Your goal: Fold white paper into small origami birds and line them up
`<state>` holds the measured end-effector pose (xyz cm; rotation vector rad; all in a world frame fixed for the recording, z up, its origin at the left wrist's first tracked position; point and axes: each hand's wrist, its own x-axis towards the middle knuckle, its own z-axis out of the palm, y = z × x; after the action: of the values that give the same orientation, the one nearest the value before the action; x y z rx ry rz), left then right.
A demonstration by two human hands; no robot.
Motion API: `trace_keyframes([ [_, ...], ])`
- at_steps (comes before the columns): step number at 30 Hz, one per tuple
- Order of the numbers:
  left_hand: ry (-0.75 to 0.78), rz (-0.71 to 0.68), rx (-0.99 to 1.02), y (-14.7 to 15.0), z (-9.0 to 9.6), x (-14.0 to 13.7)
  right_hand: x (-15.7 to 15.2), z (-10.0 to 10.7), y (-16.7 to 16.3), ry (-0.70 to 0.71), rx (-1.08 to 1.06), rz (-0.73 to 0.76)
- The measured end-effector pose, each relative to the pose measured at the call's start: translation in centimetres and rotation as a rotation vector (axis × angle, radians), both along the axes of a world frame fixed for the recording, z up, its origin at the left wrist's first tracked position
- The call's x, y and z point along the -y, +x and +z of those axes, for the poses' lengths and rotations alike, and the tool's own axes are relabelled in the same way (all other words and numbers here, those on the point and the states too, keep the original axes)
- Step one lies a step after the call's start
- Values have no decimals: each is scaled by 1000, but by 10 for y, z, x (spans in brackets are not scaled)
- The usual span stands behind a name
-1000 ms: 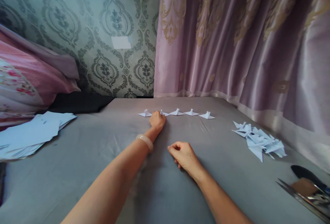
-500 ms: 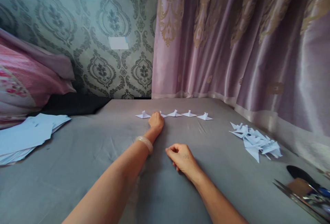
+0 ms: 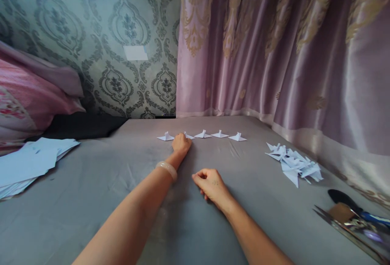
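Several small folded white paper cranes stand in a row across the grey sheet, from the leftmost paper crane [image 3: 165,136] to the rightmost paper crane [image 3: 238,137]. My left hand [image 3: 181,143], a pale bangle [image 3: 168,169] on its wrist, reaches forward to the second paper crane [image 3: 188,136] from the left and partly covers it. Its fingers are curled closed at that crane, with the tips hidden. Closer to me, my right hand [image 3: 211,184] rests over the sheet, thumb and forefinger pressed together, with nothing visible in them.
A heap of folded white paper pieces [image 3: 297,163] lies to the right. Nearer me at the right edge are scissors [image 3: 338,224] and other small tools. Stacked white paper sheets [image 3: 27,163] lie left, before a black cloth [image 3: 82,125]. A pink curtain [image 3: 243,53] hangs behind.
The view has turned slightly right, so everything sits a little further left in the picture. Both hands keep their poses, my left hand still at the second crane.
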<state>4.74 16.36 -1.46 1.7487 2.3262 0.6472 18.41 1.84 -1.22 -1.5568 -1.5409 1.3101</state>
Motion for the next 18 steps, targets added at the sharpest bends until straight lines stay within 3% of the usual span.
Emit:
trace_keyframes([
  [6, 8, -58, 59, -8, 6, 12, 1, 0, 2, 1, -5, -9],
  [10, -3, -172, 134, -29, 13, 42, 1, -2, 3, 17, -10, -10],
  [15, -113, -460, 280, -76, 28, 95, 0, -3, 2, 26, -4, -6],
  [18, -137, -505, 355, -120, 42, 118, 2, 0, 3, 34, -10, -6],
])
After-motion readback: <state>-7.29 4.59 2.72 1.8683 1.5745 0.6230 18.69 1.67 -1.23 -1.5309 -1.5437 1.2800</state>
